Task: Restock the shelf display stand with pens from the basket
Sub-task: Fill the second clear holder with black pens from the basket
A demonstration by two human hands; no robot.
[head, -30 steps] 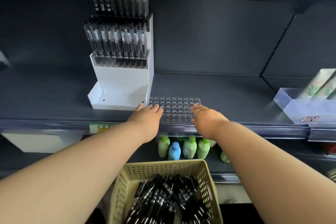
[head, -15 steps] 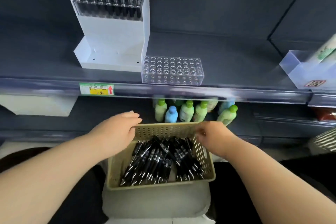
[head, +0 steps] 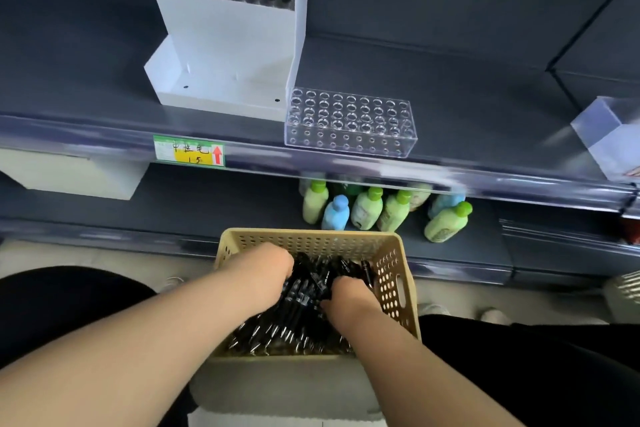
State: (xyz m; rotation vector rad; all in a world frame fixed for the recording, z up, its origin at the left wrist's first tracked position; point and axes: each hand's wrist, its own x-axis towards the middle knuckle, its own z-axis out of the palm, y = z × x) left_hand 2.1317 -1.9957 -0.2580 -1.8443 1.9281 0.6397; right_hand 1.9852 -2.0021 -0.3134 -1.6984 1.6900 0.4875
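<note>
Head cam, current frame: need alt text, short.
Both hands, left hand and right hand, reach into a beige perforated basket of black pens. Above, on the shelf, an empty clear acrylic pen holder sits against a white display stand already holding pens.

The dark upper shelf [head: 450,80] carries a white pen display stand [head: 228,45] with a clear perforated pen block [head: 349,123] touching its right front corner, and a clear box [head: 609,135] well off to the right. On the lower shelf [head: 207,208] stand green and blue bottles [head: 367,206], clustered together.
</note>
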